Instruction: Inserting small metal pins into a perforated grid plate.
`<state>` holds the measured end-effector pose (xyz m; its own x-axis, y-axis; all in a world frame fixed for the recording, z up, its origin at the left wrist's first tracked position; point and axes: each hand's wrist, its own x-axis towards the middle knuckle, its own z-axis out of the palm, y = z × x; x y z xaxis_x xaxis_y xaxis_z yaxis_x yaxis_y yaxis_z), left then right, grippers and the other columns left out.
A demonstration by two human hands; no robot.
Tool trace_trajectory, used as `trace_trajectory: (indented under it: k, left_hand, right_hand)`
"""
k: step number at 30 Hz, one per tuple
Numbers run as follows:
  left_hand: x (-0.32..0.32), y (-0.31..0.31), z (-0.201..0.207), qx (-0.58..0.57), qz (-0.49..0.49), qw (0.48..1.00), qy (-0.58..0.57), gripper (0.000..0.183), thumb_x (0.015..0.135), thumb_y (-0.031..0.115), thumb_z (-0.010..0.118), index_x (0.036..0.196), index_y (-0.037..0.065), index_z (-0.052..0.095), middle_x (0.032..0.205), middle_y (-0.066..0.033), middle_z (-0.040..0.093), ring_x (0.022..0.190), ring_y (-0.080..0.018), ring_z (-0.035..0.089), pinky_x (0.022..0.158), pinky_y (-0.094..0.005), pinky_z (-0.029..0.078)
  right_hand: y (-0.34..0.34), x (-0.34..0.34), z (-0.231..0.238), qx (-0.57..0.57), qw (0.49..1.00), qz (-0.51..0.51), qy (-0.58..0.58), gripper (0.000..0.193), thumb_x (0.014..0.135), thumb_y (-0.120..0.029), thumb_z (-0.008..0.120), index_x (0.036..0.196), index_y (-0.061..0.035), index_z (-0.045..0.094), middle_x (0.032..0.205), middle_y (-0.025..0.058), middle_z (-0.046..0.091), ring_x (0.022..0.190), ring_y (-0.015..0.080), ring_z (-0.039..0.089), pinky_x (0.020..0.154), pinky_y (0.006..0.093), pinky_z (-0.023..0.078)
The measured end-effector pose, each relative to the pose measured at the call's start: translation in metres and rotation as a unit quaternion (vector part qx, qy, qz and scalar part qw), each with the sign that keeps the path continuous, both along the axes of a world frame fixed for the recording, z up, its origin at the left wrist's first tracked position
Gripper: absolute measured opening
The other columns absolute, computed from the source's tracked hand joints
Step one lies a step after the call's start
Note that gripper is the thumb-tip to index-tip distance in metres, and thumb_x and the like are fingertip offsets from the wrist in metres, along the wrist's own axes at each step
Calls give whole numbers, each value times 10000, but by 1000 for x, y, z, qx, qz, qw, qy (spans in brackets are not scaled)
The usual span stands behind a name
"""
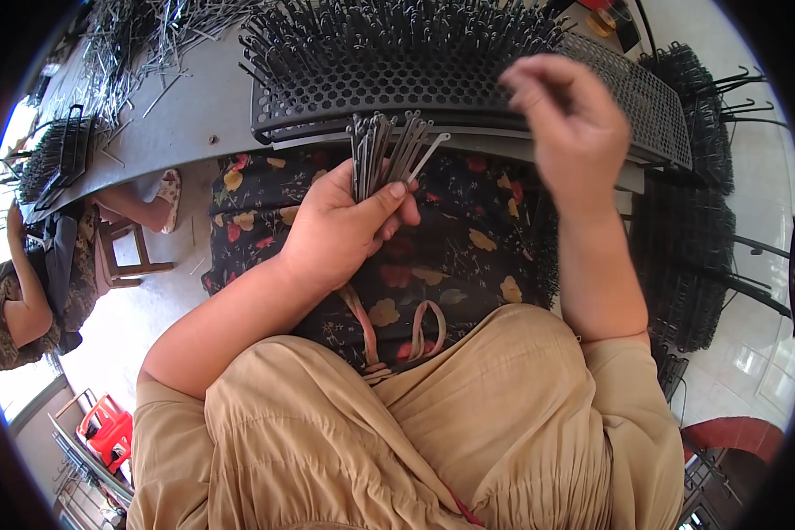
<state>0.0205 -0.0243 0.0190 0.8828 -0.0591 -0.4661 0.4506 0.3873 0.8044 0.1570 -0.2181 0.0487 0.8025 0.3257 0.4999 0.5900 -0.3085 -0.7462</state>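
In my left hand [349, 216] is a fanned bundle of thin grey metal rods [384, 150] with small looped ends pointing up. The thumb presses across them, and one paler rod [428, 159] leans out to the right. My right hand [579, 124] is raised over the right part of a black perforated rack [344, 93], its fingers curled in toward the thumb. Motion blurs those fingertips, and whether they pinch a rod cannot be made out. Many dark rods with hooked tips [397, 35] stand upright in the rack's holes.
Loose silvery rods [141, 53] lie heaped on the grey table [181, 128] at the far left. Another filled rack [57, 155] stands by a seated person [35, 291]. More dark racks [693, 221] are stacked at my right. A red stool [106, 430] is at the lower left.
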Motion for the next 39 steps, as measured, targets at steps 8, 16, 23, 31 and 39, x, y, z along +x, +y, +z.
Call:
trace_trajectory:
  k: [8,16,23,31,39]
  left_hand:
    - [-1,-4,5,11,3,999,-34,84,963,120,581,1015,55,599,850,-37,678,627,-40,533,469,-168,377]
    - [-2,-6,5,12,10,1000,-23,131,957,104,581,1076,57,612,891,-46,689,649,-54,583,465,-172,392]
    - [-1,-6,8,0,13,1000,-10,147,952,95,586,1089,45,603,884,-63,687,644,-70,594,452,-178,390]
    - [-1,-4,4,6,2,1000,6,113,955,99,587,1033,18,587,818,-76,663,552,-60,509,429,-190,374]
    - [0,-5,4,16,-6,1000,24,110,958,103,586,1033,23,589,805,-66,662,558,-54,510,434,-187,376]
  right_hand:
    - [27,-55,-14,128,909,123,378,248,873,-7,671,1116,13,621,924,78,686,738,97,629,585,202,496]
    - [28,-54,-19,158,906,125,373,249,867,14,670,1107,7,607,907,74,679,754,92,624,610,202,500]
    - [24,-51,-18,160,907,135,365,267,873,23,655,1130,7,584,903,91,684,765,119,649,616,209,516]
    - [-35,29,2,292,956,-24,4,178,926,30,582,1085,26,501,923,188,680,796,227,697,591,261,559]
    - [-34,38,-9,196,980,-25,-30,161,922,35,596,1067,21,529,953,183,690,846,206,699,627,239,563]
